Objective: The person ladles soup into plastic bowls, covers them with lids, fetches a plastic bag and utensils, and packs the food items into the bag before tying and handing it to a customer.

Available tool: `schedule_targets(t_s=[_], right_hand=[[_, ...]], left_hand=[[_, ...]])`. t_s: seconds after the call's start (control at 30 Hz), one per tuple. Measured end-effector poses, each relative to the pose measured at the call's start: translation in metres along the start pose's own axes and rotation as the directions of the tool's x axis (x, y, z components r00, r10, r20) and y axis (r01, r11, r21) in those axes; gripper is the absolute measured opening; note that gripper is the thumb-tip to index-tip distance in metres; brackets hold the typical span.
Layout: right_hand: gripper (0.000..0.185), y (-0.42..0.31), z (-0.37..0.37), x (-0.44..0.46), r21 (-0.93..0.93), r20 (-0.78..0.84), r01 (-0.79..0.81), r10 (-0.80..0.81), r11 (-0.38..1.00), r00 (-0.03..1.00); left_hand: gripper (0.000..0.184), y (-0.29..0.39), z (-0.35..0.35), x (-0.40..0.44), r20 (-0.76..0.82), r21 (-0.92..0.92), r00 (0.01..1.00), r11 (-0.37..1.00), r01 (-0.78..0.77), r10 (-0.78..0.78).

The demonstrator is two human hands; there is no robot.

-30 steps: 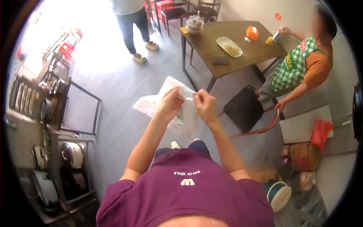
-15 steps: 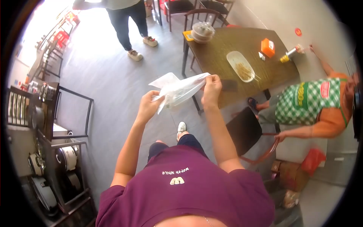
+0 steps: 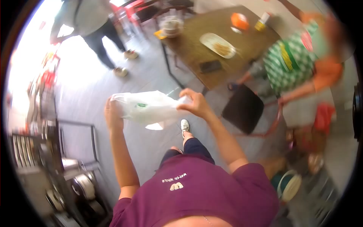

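A white translucent plastic bag (image 3: 149,108) with a small green print is stretched between my two hands, above the grey floor. My left hand (image 3: 114,115) grips its left end, fingers closed and partly smeared by motion. At the other end, my right hand (image 3: 194,104) pinches the bag between thumb and fingers. The bag hangs loose in the middle, and a pale flap shows under its lower edge. Whether anything is inside it I cannot tell.
A wooden table (image 3: 189,53) bears an oval dish (image 3: 217,45), a dark phone-like slab (image 3: 210,67), stacked bowls (image 3: 171,26) and an orange box (image 3: 239,21). A person in a checked apron (image 3: 289,58) holds a chair (image 3: 244,109). Another person (image 3: 98,34) stands back left. Metal racks (image 3: 77,162) line the left.
My hands have moved apart, the left one leftward, and the bag is spread wider with its green print showing. The view has turned, so the table sits further left and higher.
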State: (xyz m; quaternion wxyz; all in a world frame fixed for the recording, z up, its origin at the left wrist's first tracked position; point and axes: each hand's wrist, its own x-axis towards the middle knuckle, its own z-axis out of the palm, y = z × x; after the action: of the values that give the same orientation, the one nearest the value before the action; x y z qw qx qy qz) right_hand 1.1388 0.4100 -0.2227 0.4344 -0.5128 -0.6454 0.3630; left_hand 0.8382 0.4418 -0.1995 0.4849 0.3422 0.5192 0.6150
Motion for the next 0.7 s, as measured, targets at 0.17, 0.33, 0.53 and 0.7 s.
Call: schedule_targets(t_s=[0.17, 0.33, 0.53, 0.7], right_hand=[[0.029, 0.010, -0.089, -0.198, -0.196, -0.618, -0.433, 0.232, 0.880, 0.751], [0.029, -0.050, -0.142, -0.392, 0.041, -0.953, -0.485, 0.181, 0.873, 0.244], [0.030, -0.079, -0.140, -0.678, 0.108, -0.971, -0.661, -0.066, 0.742, -0.231], [0.028, -0.202, -0.070, -0.974, 0.453, -0.751, -0.835, -0.371, 0.314, -0.547]], left_hand=[[0.020, -0.041, 0.119, -0.095, 0.603, 0.381, 0.790, 0.910, -0.163, -0.111], [0.023, -0.024, 0.196, -0.259, 0.922, 0.314, 0.350, 0.853, -0.418, -0.168], [0.023, -0.075, 0.250, -0.508, 0.970, 0.205, -0.038, 0.887, -0.414, -0.241], [0.018, -0.132, 0.246, -0.846, 0.781, -0.035, -0.620, 0.985, -0.169, -0.078]])
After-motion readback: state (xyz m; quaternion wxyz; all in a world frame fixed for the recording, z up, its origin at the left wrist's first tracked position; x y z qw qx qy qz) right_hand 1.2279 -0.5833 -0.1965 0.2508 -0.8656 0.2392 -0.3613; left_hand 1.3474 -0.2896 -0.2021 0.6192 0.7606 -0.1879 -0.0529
